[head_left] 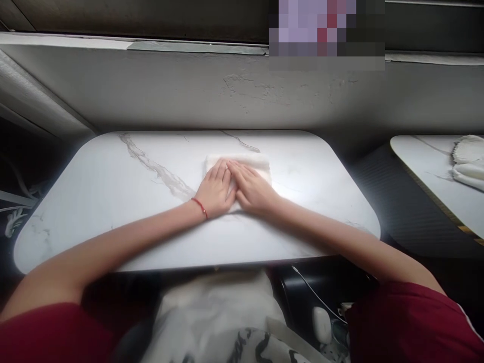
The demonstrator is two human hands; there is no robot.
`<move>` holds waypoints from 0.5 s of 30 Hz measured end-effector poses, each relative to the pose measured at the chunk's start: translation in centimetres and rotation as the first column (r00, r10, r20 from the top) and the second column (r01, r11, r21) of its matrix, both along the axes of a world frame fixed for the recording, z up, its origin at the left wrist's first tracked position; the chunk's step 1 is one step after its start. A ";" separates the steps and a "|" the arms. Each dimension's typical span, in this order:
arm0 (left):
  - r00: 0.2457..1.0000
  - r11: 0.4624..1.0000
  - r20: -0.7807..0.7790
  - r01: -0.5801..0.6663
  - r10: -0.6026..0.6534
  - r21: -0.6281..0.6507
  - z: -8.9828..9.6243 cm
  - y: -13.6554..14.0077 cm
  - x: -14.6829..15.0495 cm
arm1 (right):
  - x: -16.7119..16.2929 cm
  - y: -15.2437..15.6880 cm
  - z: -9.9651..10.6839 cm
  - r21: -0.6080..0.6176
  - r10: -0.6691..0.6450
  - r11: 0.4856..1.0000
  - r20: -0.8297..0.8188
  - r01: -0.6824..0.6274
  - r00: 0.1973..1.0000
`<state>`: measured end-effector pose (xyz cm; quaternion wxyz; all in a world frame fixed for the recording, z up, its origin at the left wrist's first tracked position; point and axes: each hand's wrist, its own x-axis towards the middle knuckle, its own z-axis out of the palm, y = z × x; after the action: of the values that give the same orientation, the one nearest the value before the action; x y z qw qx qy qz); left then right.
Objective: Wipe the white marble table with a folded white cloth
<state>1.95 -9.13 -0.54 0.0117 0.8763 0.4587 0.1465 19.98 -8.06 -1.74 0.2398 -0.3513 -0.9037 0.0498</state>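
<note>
A folded white cloth point(259, 161) lies on the white marble-patterned table point(94, 201), around the middle of its top. My left hand point(215, 190) rests flat on the cloth's left part, fingers stretched out and pointing away from me. From the other side my right hand point(254, 190) presses flat on the cloth, with its fingertips meeting those of the left. Between them the hands cover much of the cloth's middle and near part. A red string bracelet point(200, 206) is around my left wrist.
A grey wall point(170, 91) stands behind the table. To the right is a second white table point(427, 161) bearing folded white fabric point(469, 161). Below the near edge are a white cable point(312, 290), a small white case point(322, 325) and pale patterned fabric point(215, 312).
</note>
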 end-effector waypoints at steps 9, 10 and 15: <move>0.999 1.000 -0.042 0.020 -0.020 -0.007 0.1 8.7 2.7 | 2.2 8.7 -1.0 0.006 -0.086 0.996 -0.031 0.087 0.996; 0.999 1.000 -0.041 0.025 -0.025 -0.002 0.1 9.4 3.0 | 2.5 9.2 -1.0 0.009 -0.097 0.995 -0.029 0.097 0.995; 0.999 0.999 -0.011 0.030 -0.030 -0.017 -0.2 12.8 4.6 | 4.1 12.2 -1.0 0.012 -0.113 0.993 -0.020 0.114 0.993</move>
<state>6.51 3.64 -0.74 0.0186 0.8838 0.4468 0.1375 24.04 4.16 -2.71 0.2532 -0.4001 -0.8802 0.0336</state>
